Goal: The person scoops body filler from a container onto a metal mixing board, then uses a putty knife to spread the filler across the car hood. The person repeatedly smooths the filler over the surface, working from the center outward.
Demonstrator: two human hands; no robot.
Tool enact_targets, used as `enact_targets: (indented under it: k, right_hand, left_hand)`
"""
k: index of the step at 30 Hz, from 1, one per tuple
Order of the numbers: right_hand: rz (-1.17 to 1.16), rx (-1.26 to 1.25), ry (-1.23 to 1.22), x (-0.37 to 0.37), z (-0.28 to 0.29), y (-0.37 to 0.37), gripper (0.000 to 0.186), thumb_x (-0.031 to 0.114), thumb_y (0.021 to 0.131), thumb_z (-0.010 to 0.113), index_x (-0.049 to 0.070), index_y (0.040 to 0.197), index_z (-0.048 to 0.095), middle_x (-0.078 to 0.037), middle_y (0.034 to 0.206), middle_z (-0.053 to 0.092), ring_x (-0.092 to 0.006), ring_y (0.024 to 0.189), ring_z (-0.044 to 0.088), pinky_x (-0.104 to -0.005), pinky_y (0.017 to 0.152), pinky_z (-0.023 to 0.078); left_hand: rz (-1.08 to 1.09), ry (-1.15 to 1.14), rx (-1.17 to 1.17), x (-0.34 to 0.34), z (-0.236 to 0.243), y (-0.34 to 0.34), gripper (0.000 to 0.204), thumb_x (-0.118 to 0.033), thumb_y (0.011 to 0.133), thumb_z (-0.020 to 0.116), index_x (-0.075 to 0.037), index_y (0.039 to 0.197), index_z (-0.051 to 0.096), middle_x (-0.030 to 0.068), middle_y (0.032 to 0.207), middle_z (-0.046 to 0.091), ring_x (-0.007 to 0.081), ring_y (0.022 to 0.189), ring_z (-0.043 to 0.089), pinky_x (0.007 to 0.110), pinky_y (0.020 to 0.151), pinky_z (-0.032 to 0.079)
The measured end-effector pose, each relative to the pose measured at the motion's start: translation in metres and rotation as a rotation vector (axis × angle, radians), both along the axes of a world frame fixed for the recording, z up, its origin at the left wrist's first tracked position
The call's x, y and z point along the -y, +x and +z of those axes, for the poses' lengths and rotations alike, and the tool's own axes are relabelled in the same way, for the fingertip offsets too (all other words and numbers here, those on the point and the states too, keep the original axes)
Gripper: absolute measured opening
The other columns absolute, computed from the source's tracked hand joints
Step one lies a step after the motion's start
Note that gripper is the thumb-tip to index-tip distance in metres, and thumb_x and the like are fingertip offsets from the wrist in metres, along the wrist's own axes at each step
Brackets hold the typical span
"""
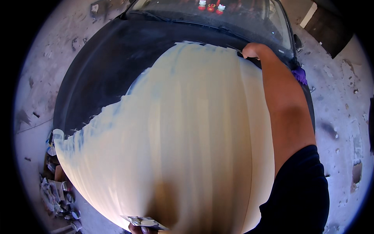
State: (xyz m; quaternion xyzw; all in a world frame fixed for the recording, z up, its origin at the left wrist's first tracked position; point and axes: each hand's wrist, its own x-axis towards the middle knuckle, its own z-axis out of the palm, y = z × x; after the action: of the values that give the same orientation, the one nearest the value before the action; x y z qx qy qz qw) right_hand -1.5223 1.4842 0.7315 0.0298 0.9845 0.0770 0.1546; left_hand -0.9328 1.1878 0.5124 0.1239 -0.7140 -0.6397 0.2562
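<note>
A dark car hood (pixel 101 54) fills the middle of the view, much of it coated with cream body filler (pixel 194 117) in long streaks. The filler's left and far edges are ragged, with bluish thin patches. My right arm reaches across to the far right of the hood. There my right hand (pixel 253 50) is closed on a scraper (pixel 235 48), of which only a thin dark edge shows, at the filler's far border. At the near edge, my left hand (pixel 139 229), partly cut off, grips a shiny metal plate (pixel 145 222) with smears on it.
Beyond the hood is the windshield (pixel 249 23), with small red and white figurines (pixel 211 7) behind it. A purple cloth (pixel 300 75) lies at the right fender. Boxes and cans (pixel 58 191) clutter the stained floor (pixel 339 128) at the left front.
</note>
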Motion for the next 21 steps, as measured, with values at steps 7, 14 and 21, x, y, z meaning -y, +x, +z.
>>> enact_targets:
  k: [7, 14, 21]
  right_hand:
    - [0.009, 0.013, -0.067, 0.003, 0.002, 0.015, 0.043, 0.023, 0.076, 0.057, 0.002, 0.114, 0.058, -0.017, 0.119, 0.049, -0.0303, 0.105, 0.046, -0.0431, 0.085, 0.037]
    - [0.056, 0.014, -0.105, 0.001, 0.003, 0.048, 0.037, 0.024, 0.073, 0.058, 0.007, 0.106, 0.062, -0.014, 0.097, 0.055, -0.0258, 0.084, 0.051, -0.0455, 0.065, 0.042]
    - [0.034, 0.050, -0.159, 0.012, 0.009, 0.107, 0.050, 0.025, 0.073, 0.059, 0.004, 0.119, 0.058, -0.016, 0.127, 0.052, -0.0294, 0.108, 0.053, -0.0424, 0.087, 0.043]
  left_hand:
    - [-0.003, -0.048, -0.189, -0.001, -0.009, -0.003, 0.048, -0.016, 0.092, 0.036, 0.006, 0.133, 0.026, 0.0224, 0.133, 0.035, 0.0322, 0.117, 0.040, 0.045, 0.100, 0.032]
    - [-0.020, 0.181, -0.155, -0.012, 0.017, -0.017, 0.045, -0.022, 0.091, 0.043, 0.003, 0.126, 0.030, 0.0174, 0.120, 0.043, 0.0241, 0.107, 0.044, 0.038, 0.094, 0.035]
    - [-0.040, 0.124, -0.231, -0.009, 0.016, -0.017, 0.041, -0.020, 0.092, 0.042, 0.005, 0.124, 0.033, 0.0174, 0.117, 0.046, 0.0228, 0.105, 0.046, 0.035, 0.093, 0.036]
